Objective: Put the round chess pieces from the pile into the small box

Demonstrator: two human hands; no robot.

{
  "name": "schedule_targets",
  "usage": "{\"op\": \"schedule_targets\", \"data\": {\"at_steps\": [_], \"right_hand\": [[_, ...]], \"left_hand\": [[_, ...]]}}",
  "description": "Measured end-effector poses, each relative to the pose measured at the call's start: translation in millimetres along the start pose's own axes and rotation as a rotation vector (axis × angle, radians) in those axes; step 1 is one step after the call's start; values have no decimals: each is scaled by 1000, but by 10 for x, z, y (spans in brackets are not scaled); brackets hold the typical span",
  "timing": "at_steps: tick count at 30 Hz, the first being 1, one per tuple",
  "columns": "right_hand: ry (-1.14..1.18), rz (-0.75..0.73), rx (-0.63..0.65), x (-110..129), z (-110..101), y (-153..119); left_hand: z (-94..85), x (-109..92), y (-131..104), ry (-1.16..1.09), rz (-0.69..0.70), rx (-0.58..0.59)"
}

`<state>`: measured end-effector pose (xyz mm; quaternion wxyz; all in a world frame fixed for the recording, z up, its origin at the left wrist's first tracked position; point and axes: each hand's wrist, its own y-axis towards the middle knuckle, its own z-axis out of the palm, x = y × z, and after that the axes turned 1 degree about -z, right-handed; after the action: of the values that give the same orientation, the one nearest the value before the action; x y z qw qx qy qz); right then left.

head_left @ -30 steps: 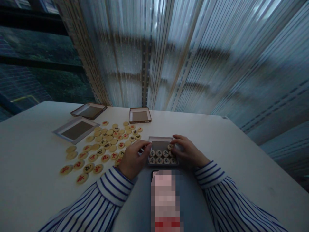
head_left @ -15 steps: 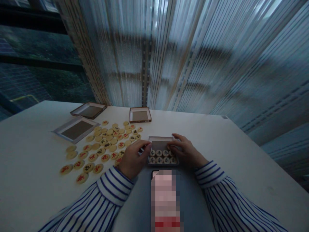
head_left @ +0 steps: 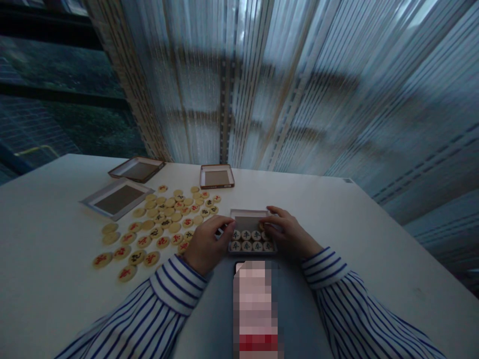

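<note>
A small grey-lined box lies in front of me with two rows of round pieces marked in black in its near part. My left hand is closed at the box's left edge, thumb and fingertips near together; what they grip, if anything, is hidden. Over the box's right side, my right hand has its thumb and a finger on a round piece. To the left, many loose round pieces with red or black characters, some blank side up, are spread on the white table.
Two brown-rimmed trays, one at the back left and one at the back middle, lie beyond the pieces. A grey-white box part is at the left. A phone with a blurred screen lies nearest me. Striped curtains hang behind.
The hands have hardly moved. The round piece under my right fingertips shows a little more than before. The whole view has shifted very slightly.
</note>
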<state>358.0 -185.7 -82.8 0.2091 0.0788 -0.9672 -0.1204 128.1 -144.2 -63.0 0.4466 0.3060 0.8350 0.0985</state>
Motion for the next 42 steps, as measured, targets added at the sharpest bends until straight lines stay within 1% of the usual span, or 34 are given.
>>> {"op": "schedule_targets", "data": {"at_steps": [5,11,16,19,23,27,30,33,37,42], "right_hand": [[30,-9,-21,3,-12,-24],[-15,-30,31,44,-49,-39],[-18,-39,33,13,-35,-42],[29,-13,0,6,-39,-45],[109,24,-80,33,-79,-38],[116,154,-136,72,-125,-28],[84,239,-99,100,-143,-28],[86,275,-46,127,-139,-32],[107,282,-4,157,-117,-36],[100,267,4,166,-93,-35]], "left_hand": [[10,5,-6,8,6,0],[-1,-4,-4,11,12,4],[-11,-4,-2,21,16,-6],[-18,-5,1,27,15,-4],[-32,-12,6,33,0,-17],[-40,-21,7,36,-22,-18],[-42,-19,7,42,-21,-18],[-35,-4,2,54,-27,2],[-8,22,-14,70,-18,48],[19,35,-30,68,43,44]]}}
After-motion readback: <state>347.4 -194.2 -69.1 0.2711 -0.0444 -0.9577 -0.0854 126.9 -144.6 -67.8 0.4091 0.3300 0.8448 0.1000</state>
